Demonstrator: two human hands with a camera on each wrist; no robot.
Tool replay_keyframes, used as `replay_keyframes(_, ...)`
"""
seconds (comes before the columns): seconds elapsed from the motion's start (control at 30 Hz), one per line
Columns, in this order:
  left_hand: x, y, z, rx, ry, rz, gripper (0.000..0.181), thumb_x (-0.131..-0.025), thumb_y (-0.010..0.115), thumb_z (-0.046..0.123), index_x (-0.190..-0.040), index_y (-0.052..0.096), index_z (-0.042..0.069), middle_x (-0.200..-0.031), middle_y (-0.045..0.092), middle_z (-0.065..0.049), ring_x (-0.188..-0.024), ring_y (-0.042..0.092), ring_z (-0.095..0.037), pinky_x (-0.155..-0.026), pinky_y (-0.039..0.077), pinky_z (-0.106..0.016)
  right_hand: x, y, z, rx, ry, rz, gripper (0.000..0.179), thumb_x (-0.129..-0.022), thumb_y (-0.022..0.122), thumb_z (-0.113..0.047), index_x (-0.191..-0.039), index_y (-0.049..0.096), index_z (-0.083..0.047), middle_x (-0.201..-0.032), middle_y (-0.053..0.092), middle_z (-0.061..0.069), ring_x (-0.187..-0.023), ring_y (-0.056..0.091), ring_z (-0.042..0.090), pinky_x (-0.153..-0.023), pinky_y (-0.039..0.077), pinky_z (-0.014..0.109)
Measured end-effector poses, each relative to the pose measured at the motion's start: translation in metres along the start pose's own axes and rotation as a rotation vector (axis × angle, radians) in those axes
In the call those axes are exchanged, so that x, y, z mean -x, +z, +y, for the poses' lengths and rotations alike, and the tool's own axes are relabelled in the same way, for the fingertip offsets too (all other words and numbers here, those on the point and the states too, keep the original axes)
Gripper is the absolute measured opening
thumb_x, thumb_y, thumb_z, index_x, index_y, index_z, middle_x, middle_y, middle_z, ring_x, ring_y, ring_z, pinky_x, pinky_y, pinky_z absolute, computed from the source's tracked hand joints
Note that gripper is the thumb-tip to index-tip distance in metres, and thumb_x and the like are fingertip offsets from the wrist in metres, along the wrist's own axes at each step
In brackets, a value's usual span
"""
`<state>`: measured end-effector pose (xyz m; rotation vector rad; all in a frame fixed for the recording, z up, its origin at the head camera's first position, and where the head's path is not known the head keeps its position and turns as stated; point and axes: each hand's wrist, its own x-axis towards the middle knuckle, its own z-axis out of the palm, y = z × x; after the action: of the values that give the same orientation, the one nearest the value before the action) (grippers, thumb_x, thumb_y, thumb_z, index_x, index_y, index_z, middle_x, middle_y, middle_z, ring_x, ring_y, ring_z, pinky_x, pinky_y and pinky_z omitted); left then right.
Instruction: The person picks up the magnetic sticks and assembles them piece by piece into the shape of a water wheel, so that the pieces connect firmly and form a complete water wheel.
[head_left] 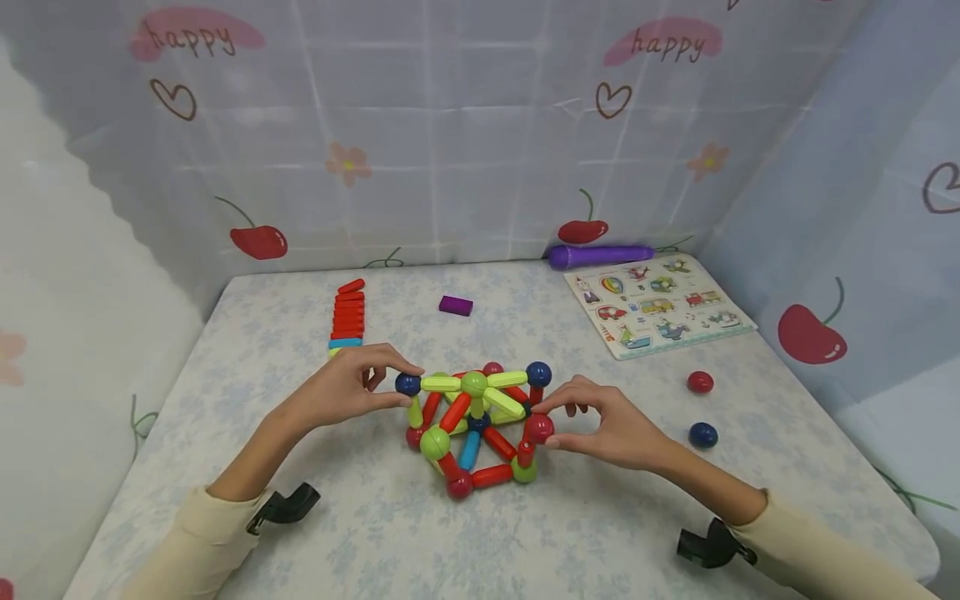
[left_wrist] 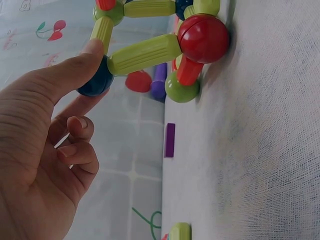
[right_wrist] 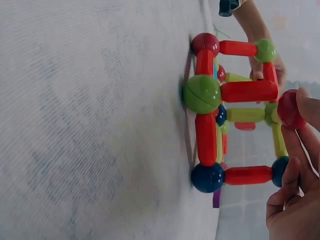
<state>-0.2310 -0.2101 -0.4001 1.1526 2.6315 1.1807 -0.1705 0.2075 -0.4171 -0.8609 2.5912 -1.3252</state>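
Note:
A framework of magnetic rods and balls (head_left: 474,383) in red, lime green and blue stands on the table between both hands. My left hand (head_left: 352,379) pinches the dark blue ball (left_wrist: 96,80) at its upper left corner between thumb and fingertips; two lime rods meet at that ball. On the other side, my right hand (head_left: 607,421) pinches a red ball (right_wrist: 290,110) between thumb and fingers. That ball sits close by the top end of an upright red rod (right_wrist: 249,91), which rises from a green ball (right_wrist: 202,94) at the base.
Loose red (head_left: 701,382) and blue (head_left: 703,435) balls lie to the right. A row of red rods (head_left: 348,317) is at the back left, with a purple rod (head_left: 456,306) behind the framework. A picture board (head_left: 660,304) and purple stick (head_left: 600,256) lie at the back right.

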Motion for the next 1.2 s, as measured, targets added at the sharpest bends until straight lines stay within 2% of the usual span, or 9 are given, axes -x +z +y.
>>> replay_keyframes(0.2,-0.001,0.001,0.001,-0.002,-0.002,-0.003,0.041,-0.086,0.092,0.014,-0.125,0.081,0.019,-0.110,0.074,0.011,-0.068,0.054,-0.012,-0.058,0.047,-0.026,-0.002,0.008,0.001,-0.034,0.001,0.001,0.034,-0.091,0.089,-0.024,-0.123,0.079,-0.029,-0.109,0.070,-0.010,-0.095,0.056,0.034,-0.080,0.047,0.042)
replay_keyframes(0.33,-0.001,0.002,0.001,0.008,0.002,-0.005,0.041,-0.087,0.092,0.014,-0.126,0.081,0.017,-0.110,0.074,0.010,-0.068,0.053,-0.012,-0.058,0.047,-0.026,0.001,0.011,0.002,-0.027,0.014,0.010,0.034,-0.091,0.090,-0.026,-0.122,0.079,-0.029,-0.108,0.070,-0.009,-0.094,0.056,0.034,-0.079,0.047,0.041)
replay_keyframes(0.5,0.000,0.001,0.001,0.007,-0.001,0.000,0.041,-0.086,0.092,0.014,-0.125,0.081,0.020,-0.111,0.074,0.011,-0.067,0.054,-0.012,-0.058,0.047,-0.026,0.002,0.013,-0.005,-0.044,-0.029,0.054,0.035,-0.090,0.090,-0.022,-0.123,0.079,-0.028,-0.106,0.070,-0.002,-0.092,0.055,0.033,-0.077,0.046,0.041)
replay_keyframes(0.73,0.000,0.001,0.001,0.012,0.000,-0.003,0.041,-0.087,0.092,0.015,-0.126,0.081,0.021,-0.111,0.074,0.011,-0.068,0.054,-0.013,-0.058,0.047,-0.026,0.004,0.021,-0.013,-0.052,-0.083,0.041,0.034,-0.090,0.091,-0.024,-0.123,0.081,-0.022,-0.113,0.075,-0.013,-0.095,0.058,0.030,-0.078,0.049,0.041)
replay_keyframes(0.9,0.000,0.000,0.002,0.001,-0.001,-0.005,0.040,-0.087,0.092,0.015,-0.125,0.081,0.020,-0.110,0.074,0.012,-0.068,0.053,-0.012,-0.058,0.046,-0.026,0.006,0.022,-0.009,-0.022,-0.072,0.068,0.034,-0.089,0.091,-0.025,-0.122,0.081,-0.025,-0.110,0.074,-0.013,-0.092,0.057,0.029,-0.076,0.049,0.040)
replay_keyframes(1.07,0.000,0.000,0.002,-0.013,-0.003,-0.016,0.041,-0.087,0.092,0.018,-0.126,0.080,0.016,-0.109,0.073,0.011,-0.068,0.053,-0.012,-0.058,0.046,-0.026,0.006,0.017,-0.004,-0.026,-0.031,0.078,0.035,-0.091,0.090,-0.023,-0.123,0.079,-0.026,-0.107,0.071,-0.001,-0.092,0.056,0.033,-0.077,0.047,0.040)
replay_keyframes(1.2,-0.001,-0.004,0.005,-0.025,-0.005,-0.040,0.042,-0.087,0.093,0.022,-0.126,0.080,0.019,-0.114,0.073,0.010,-0.073,0.057,-0.018,-0.061,0.048,-0.027,0.004,0.015,0.000,-0.052,0.006,0.076,0.034,-0.092,0.088,-0.021,-0.124,0.078,-0.026,-0.107,0.070,0.001,-0.093,0.055,0.035,-0.078,0.046,0.041)
